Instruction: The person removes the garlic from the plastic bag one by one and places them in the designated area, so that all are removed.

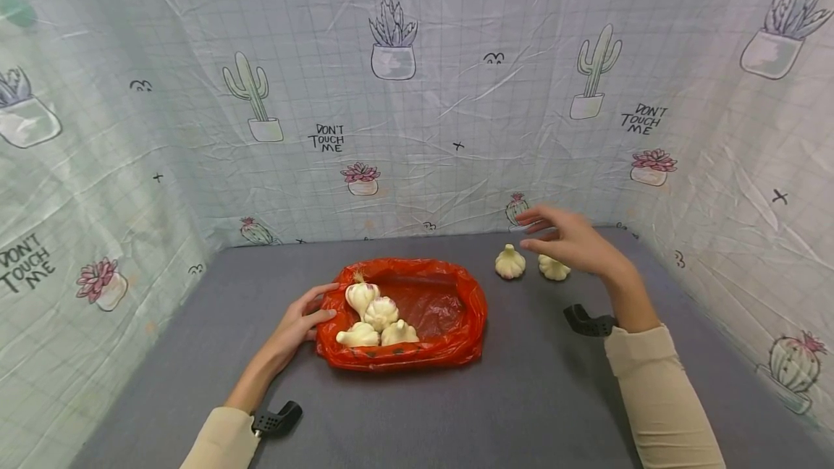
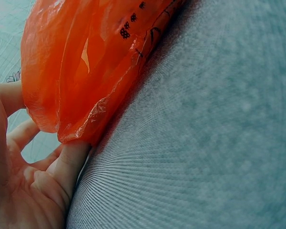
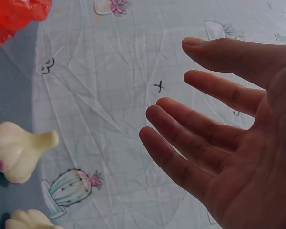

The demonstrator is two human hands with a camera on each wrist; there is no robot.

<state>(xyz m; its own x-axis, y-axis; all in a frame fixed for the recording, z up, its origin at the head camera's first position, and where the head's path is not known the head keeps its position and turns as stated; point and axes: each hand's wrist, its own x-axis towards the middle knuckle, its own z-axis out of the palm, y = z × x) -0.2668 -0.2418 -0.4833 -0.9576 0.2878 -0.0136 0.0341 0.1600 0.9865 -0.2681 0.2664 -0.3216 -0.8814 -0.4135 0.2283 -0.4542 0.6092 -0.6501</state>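
Note:
A red plastic bag (image 1: 482,310) with its rim folded wide lies on the table, several garlic bulbs (image 1: 381,313) grouped in its left half. My left hand (image 1: 289,328) holds the bag's left side, thumb and a finger at the rim. In the left wrist view other fingers touch the bag's (image 2: 76,71) lower edge, and some fingertips are hidden behind it. Two more garlic bulbs, one nearer the bag (image 1: 510,263) and one farther right (image 1: 554,268), sit at the back right. Above them my right hand (image 1: 573,241) hovers, fingers spread and holding nothing, partly covering the right bulb.
The grey table (image 1: 404,418) ends at a patterned curtain (image 1: 430,165) behind it, which also hangs at both sides. Black wrist mounts (image 1: 279,420) show at both sleeves.

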